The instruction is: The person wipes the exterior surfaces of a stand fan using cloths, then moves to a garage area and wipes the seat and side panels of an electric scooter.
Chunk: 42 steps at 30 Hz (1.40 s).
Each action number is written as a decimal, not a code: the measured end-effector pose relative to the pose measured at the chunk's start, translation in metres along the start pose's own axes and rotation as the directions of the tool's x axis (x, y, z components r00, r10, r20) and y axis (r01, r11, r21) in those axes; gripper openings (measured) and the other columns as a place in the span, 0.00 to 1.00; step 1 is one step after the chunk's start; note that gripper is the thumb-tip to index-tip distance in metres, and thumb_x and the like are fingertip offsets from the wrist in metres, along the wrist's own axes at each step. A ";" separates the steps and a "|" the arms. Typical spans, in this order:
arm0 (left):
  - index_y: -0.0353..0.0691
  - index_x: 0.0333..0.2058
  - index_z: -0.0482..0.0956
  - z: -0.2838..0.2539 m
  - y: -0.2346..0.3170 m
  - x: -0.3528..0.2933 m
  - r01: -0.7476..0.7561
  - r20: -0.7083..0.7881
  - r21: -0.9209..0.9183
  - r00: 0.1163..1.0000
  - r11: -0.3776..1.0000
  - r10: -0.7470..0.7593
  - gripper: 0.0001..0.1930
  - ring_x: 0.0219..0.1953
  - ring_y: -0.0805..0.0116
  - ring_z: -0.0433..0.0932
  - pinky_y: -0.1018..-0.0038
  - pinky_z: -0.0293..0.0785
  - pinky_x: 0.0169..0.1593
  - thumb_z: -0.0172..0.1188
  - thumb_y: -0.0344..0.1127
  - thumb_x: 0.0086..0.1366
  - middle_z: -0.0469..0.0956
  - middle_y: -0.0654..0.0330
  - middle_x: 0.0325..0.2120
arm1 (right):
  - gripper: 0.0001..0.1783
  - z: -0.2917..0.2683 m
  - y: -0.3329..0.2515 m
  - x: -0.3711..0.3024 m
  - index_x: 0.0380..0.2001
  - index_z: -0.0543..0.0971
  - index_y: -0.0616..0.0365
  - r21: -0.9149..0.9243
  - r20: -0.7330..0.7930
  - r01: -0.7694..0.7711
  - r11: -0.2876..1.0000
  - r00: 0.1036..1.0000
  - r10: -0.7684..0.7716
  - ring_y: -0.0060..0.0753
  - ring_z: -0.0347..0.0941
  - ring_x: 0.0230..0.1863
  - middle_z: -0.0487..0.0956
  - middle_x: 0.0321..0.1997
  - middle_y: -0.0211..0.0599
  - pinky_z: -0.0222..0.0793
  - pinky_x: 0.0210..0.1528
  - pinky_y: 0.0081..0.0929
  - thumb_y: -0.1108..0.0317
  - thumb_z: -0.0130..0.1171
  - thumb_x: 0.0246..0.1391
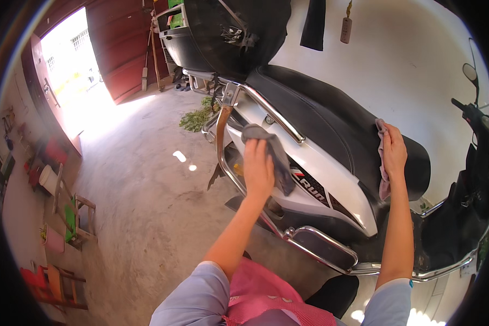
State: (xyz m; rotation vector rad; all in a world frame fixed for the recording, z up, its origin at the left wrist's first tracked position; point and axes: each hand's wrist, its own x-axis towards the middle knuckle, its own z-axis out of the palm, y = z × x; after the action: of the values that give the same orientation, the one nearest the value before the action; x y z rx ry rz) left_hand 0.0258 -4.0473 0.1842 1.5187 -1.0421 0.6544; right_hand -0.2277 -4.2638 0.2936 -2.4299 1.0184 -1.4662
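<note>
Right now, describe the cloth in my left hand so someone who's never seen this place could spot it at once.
Find the scooter parked along the pale wall, then its white side panel below the black seat. The left hand presses a dark grey cloth against that panel, beside the chrome rail. The other cloth, under the right hand on the seat, is pale pinkish.

The scooter's front end (475, 136) runs off the right edge, and the pink cloth (384, 163) is mostly hidden under the right hand (394, 149).
</note>
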 end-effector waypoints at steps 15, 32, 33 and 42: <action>0.39 0.53 0.67 0.032 -0.067 0.144 0.210 0.301 0.370 0.895 0.905 -0.330 0.21 0.53 0.42 0.67 0.55 0.61 0.57 0.49 0.36 0.60 0.64 0.47 0.56 | 0.16 0.005 -0.004 -0.002 0.47 0.75 0.53 -0.038 -0.036 -0.005 0.999 0.999 0.004 0.39 0.73 0.48 0.76 0.47 0.36 0.66 0.50 0.29 0.64 0.42 0.60; 0.35 0.57 0.64 0.021 0.055 0.028 -0.159 0.076 -0.130 0.983 0.979 0.170 0.24 0.66 0.47 0.48 0.52 0.43 0.64 0.48 0.30 0.61 0.58 0.50 0.61 | 0.16 0.003 0.001 -0.003 0.47 0.75 0.55 -0.075 -0.077 0.005 0.997 0.997 -0.011 0.39 0.72 0.48 0.76 0.47 0.37 0.66 0.50 0.29 0.64 0.42 0.60; 0.35 0.57 0.65 0.024 0.051 0.044 -0.131 0.047 -0.064 0.990 0.989 0.134 0.24 0.66 0.47 0.48 0.52 0.42 0.64 0.48 0.32 0.61 0.57 0.50 0.62 | 0.16 0.003 0.001 -0.003 0.47 0.75 0.55 -0.057 -0.075 0.006 0.998 0.997 -0.010 0.39 0.72 0.49 0.76 0.47 0.37 0.66 0.50 0.29 0.65 0.42 0.60; 0.32 0.41 0.76 0.022 -0.041 0.190 -0.039 0.005 0.536 0.999 0.843 0.043 0.19 0.57 0.51 0.62 0.54 0.55 0.60 0.47 0.40 0.60 0.73 0.51 0.47 | 0.16 0.003 0.000 -0.005 0.46 0.75 0.54 0.000 -0.095 0.001 1.000 0.996 -0.001 0.39 0.72 0.49 0.76 0.47 0.36 0.66 0.50 0.29 0.65 0.43 0.60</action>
State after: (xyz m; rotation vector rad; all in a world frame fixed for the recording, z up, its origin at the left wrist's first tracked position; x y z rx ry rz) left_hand 0.1454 -4.1181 0.3215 1.9767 -0.9276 1.0452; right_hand -0.2267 -4.2619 0.2883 -2.3811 1.0350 -1.5954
